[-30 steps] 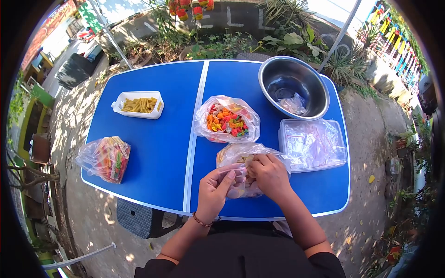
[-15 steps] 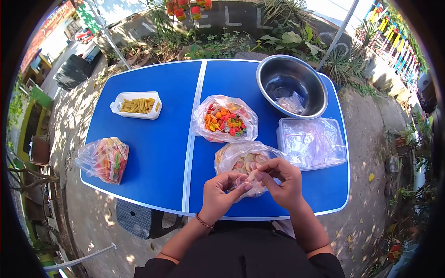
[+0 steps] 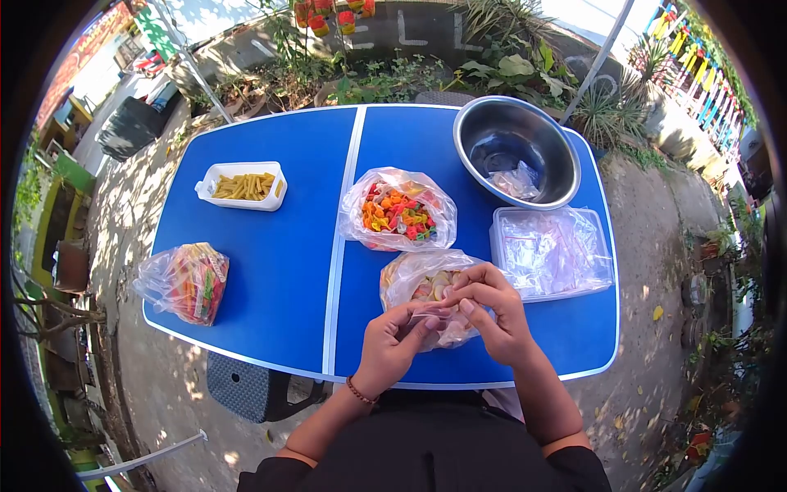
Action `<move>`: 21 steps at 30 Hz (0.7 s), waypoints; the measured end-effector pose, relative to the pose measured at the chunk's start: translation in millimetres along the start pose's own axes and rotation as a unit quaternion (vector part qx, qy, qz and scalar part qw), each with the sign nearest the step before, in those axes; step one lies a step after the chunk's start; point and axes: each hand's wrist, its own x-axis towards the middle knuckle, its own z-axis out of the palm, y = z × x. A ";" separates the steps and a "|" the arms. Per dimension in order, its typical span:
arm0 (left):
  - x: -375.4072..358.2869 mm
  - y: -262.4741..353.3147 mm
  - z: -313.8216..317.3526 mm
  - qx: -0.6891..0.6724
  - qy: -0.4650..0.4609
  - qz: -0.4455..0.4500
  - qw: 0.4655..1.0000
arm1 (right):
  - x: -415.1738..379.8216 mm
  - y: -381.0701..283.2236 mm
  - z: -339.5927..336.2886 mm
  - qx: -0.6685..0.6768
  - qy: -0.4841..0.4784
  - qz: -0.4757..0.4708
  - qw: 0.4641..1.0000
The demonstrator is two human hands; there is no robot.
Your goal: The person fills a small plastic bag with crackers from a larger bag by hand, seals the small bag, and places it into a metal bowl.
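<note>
In front of my body, my left hand pinches a small clear plastic bag between thumb and fingers. The fingertips of my right hand meet the bag's upper right side, bent in a pinch. What lies inside the small bag is hard to make out. Just behind and below my hands sits an open clear bag of pale round chips with coloured rims. Farther back stands another open plastic bag full of orange, yellow, red and green snack pieces.
A steel basin holding small filled packets stands at the back right, beside a plastic box of clear bags. On the left are a white tub of yellowish sticks and a bag of colourful strips. The table is blue.
My right hand has shifted slightly up and left, its fingertips closing in on the small bag. The pale piece seen between its fingers is no longer visible. My left hand barely moves.
</note>
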 end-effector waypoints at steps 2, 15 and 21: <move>2.3 -2.6 -2.5 0.033 0.024 0.012 0.999 | 1.9 -0.1 -1.4 -0.086 0.002 0.092 0.992; 5.2 -7.7 -5.7 -0.002 0.059 0.021 0.998 | 0.4 31.8 15.8 -0.371 -0.065 0.013 0.926; 4.1 -6.5 -3.2 -0.027 0.050 -0.002 0.998 | -0.5 -0.5 8.9 0.036 0.080 0.182 0.979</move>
